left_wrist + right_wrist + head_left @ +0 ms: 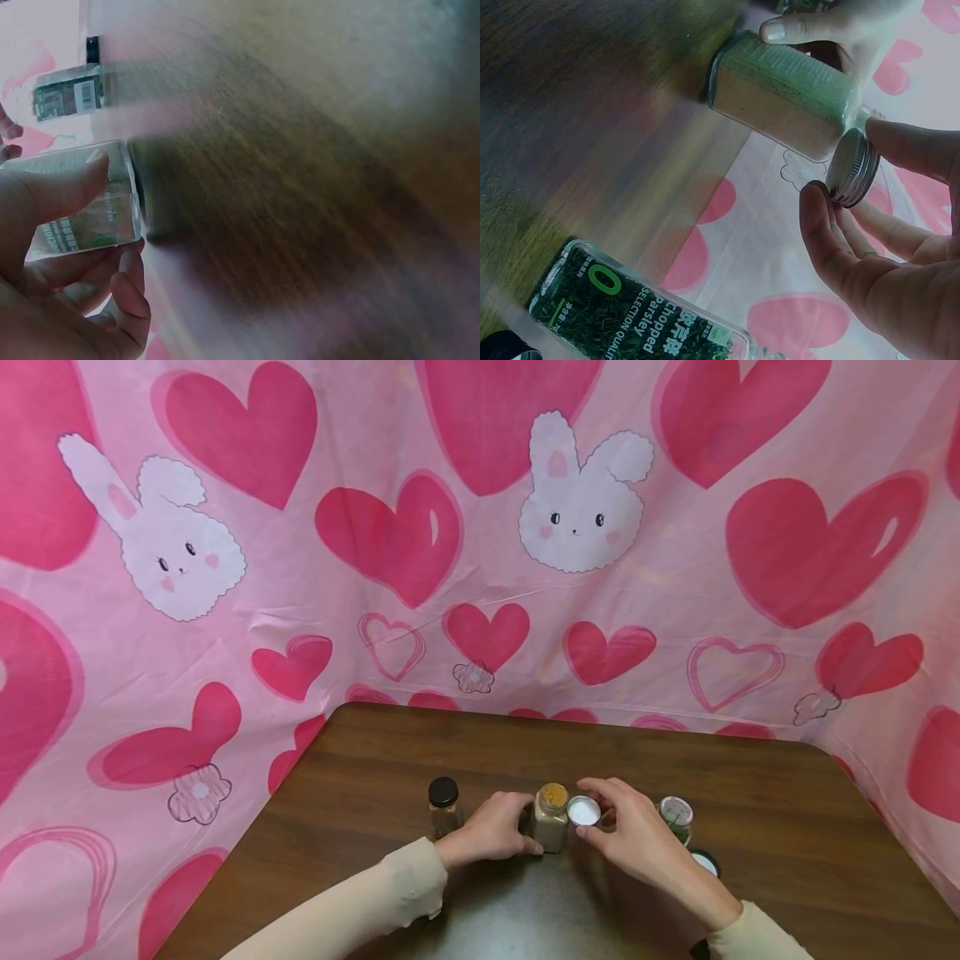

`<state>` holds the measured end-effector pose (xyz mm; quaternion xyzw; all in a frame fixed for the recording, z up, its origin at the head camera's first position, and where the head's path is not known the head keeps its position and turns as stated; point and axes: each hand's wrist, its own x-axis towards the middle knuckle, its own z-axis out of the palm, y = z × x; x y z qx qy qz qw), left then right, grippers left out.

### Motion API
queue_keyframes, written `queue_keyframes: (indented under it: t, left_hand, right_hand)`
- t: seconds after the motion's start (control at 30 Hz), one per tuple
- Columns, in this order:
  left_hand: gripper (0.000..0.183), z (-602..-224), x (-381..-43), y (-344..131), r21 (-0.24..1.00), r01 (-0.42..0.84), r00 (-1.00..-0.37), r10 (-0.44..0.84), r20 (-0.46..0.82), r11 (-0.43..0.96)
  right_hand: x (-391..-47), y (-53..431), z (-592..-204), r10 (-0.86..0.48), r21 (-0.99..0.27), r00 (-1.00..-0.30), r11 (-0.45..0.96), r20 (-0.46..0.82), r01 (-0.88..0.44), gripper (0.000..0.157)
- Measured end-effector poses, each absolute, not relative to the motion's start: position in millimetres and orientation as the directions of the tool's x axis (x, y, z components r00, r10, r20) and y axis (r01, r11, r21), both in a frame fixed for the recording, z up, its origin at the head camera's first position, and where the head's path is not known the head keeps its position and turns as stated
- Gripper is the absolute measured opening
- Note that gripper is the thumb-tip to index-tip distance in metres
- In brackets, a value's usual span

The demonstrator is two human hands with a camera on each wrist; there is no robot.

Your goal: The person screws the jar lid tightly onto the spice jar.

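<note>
My left hand (491, 828) grips a square glass spice jar (551, 832) that stands on the table, thumb on the near side. The jar has no lid on, and a yellow-brown powder shows at its mouth. In the right wrist view its wall (780, 101) shows the pale brown filling. My right hand (633, 831) pinches a round silver screw lid (853, 169) between thumb and fingers. The lid's white inner face (583, 811) shows in the head view, close beside the jar's mouth. Whether lid and jar touch is unclear.
Left of my left hand stands a jar with a black cap (443, 792). Beyond my right wrist is an uncapped chopped parsley jar (645, 311), with a black lid (705, 862), white inside, lying near it. A heart-patterned cloth (480, 568) hangs behind the wooden table (390, 752).
</note>
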<state>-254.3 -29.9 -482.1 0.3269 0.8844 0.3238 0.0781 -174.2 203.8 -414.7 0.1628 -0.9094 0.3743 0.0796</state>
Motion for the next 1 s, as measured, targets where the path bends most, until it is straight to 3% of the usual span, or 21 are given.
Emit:
queue_keyframes:
  t: [0.37, 0.73, 1.0]
  left_hand:
    - [0.049, -469.5, -244.0, -28.2, 0.605, 0.51, -0.792, 0.609, 0.053, 0.612]
    - [0.048, -478.1, -250.9, -29.8, 0.573, 0.57, -0.76, 0.643, 0.097, 0.588]
    - [0.051, -466.6, -244.5, -27.8, 0.597, 0.516, -0.787, 0.615, 0.048, 0.614]
  right_hand:
    - [-172.9, 203.6, -414.7, -0.25, -0.649, -0.925, 0.66, 0.285, -0.378, 0.053]
    - [-174.3, 204.9, -412.1, -0.242, -0.651, -0.926, 0.66, 0.288, -0.375, 0.053]
    - [-174.5, 203.8, -409.7, -0.244, -0.648, -0.928, 0.666, 0.281, -0.371, 0.054]
